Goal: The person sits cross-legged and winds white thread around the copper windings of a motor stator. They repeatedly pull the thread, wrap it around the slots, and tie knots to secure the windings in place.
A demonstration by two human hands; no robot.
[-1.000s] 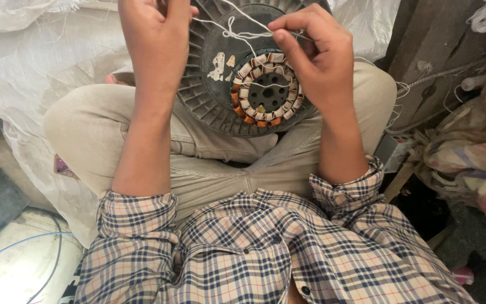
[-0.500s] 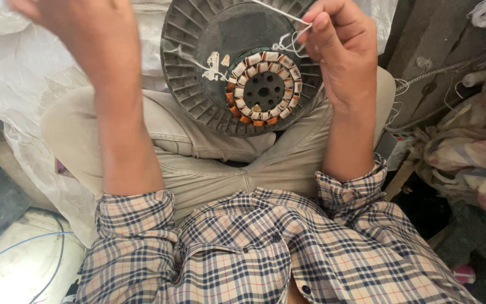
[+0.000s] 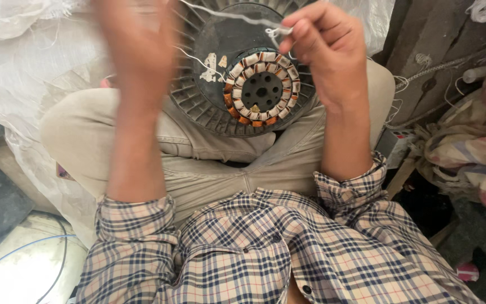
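A round grey finned motor housing [image 3: 198,101] rests on my lap, with a ring of copper-and-white stator windings [image 3: 261,89] at its centre. My right hand [image 3: 324,48] sits above the ring's right side and pinches thin white thread [image 3: 274,31] between its fingertips. A strand runs from there up and left across the housing. My left hand [image 3: 139,45] is raised over the housing's left edge, blurred with motion; whether it holds the thread cannot be told. Another white strand [image 3: 195,59] trails over the housing near it.
White plastic sacking [image 3: 23,79] lies to my left. A dark wooden frame [image 3: 417,39] and crumpled cloth bags [image 3: 468,152] stand to the right, with string scraps hanging. A pale floor patch with thin cables [image 3: 23,259] is at lower left.
My left hand swung away to the left from the housing and now moves back over its left edge. My right hand stayed on the thread near the ring's top right.
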